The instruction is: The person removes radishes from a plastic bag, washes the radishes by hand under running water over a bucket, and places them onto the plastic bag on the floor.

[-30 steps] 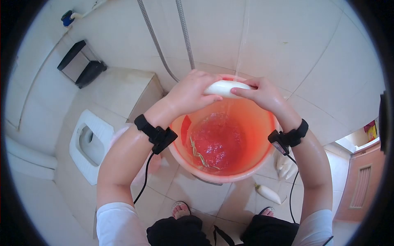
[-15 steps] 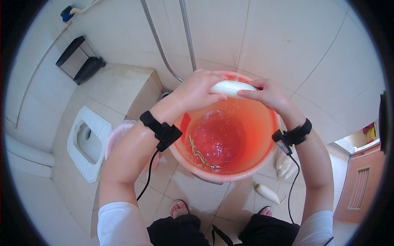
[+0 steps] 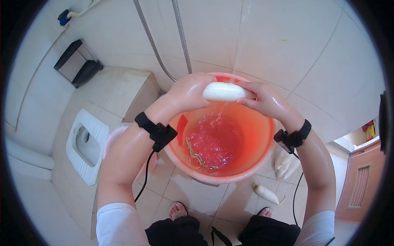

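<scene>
Head view: radish point(image 3: 223, 91) held crosswise over tub point(image 3: 230, 179), 12 o'clock side. Left hand point(image 3: 191, 92): fingers closed on 9 o'clock end. Right hand point(image 3: 264, 99): fingers closed on 3 o'clock end. Open room beneath, toward 6. Wall point(image 3: 283, 53) beyond 12 o'clock rim.

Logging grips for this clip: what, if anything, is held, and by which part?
A white radish, by its two ends: left hand at one, right hand at the other.
</scene>
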Demonstrator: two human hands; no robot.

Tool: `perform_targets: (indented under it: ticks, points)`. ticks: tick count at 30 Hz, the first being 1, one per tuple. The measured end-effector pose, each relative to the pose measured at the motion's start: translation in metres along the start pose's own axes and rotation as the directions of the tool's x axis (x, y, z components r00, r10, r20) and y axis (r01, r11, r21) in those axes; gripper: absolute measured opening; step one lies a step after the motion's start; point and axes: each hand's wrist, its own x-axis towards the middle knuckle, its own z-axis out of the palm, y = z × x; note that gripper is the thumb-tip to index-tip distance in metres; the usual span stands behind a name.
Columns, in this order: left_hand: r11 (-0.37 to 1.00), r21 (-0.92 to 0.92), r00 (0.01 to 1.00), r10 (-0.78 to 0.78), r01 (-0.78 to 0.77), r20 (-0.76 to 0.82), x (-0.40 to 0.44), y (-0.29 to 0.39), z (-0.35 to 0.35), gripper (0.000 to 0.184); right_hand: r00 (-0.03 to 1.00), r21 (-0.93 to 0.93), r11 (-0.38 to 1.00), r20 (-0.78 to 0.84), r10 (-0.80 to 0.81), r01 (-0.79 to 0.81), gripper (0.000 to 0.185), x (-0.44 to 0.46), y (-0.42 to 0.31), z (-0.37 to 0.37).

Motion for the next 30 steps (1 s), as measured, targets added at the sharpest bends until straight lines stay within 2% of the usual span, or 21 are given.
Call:
perform_targets:
  ticks: [1,3,4,6,7,9,12,14,18,20,28,30]
  points:
    - [1.0,-0.009,1.0,-0.023,0.023,0.018,-0.001,0.001,-0.001,0.053,1.0,0.0,1.0,0.0,0.002,-0.002,0.039,0.0,0.006,0.001]
    - [0.999,-0.018,0.998,-0.046,0.047,0.036,-0.006,-0.001,-0.001,0.054,0.993,0.21,0.972,0.066,0.093,-0.105,0.035,0.0,0.02,0.002]
    - [0.999,-0.035,0.999,-0.043,0.042,-0.024,-0.01,-0.004,0.0,0.054,0.993,0.211,0.972,0.067,0.093,-0.105,0.035,-0.001,0.022,-0.004]
    - [0.998,-0.05,0.995,-0.039,0.035,-0.088,-0.014,-0.006,-0.002,0.053,0.94,0.137,0.933,0.121,0.317,-0.333,0.034,-0.005,0.019,-0.016]
    - [0.997,-0.05,0.994,-0.06,0.056,-0.086,-0.015,-0.007,-0.004,0.049,0.941,0.136,0.934,0.123,0.316,-0.332,0.034,-0.006,0.02,-0.017]
    - [0.995,-0.051,0.993,-0.084,0.08,-0.083,-0.015,-0.008,-0.005,0.046,0.973,0.145,0.964,-0.018,0.229,-0.224,0.034,-0.009,0.021,-0.014]
    - [0.995,-0.033,0.991,-0.094,0.092,-0.1,-0.014,-0.005,-0.001,0.045,0.969,0.096,0.968,-0.068,0.237,-0.23,0.032,-0.011,0.006,-0.015]
    - [0.985,-0.005,0.983,-0.172,0.172,-0.061,-0.014,0.002,-0.002,0.043,0.973,0.086,0.975,-0.085,0.214,-0.207,0.032,-0.011,0.004,-0.014]
    - [0.979,0.067,0.981,-0.192,0.193,-0.024,-0.014,0.013,-0.01,0.046,0.967,0.067,0.977,-0.147,0.209,-0.201,0.031,-0.011,0.0,-0.01]
    - [0.974,0.093,0.977,-0.211,0.207,0.026,-0.014,0.02,-0.016,0.063,0.964,0.081,0.976,-0.161,0.214,-0.203,0.031,-0.01,0.002,-0.003]
    - [0.977,0.15,0.989,-0.146,0.148,-0.026,-0.021,0.009,-0.02,0.059,0.956,0.148,0.965,-0.168,0.241,-0.217,0.028,-0.003,0.002,0.008]
    - [0.983,0.143,0.993,-0.112,0.116,-0.036,-0.024,0.006,-0.019,0.059,0.973,0.177,0.966,-0.104,0.207,-0.186,0.028,-0.003,0.003,0.007]
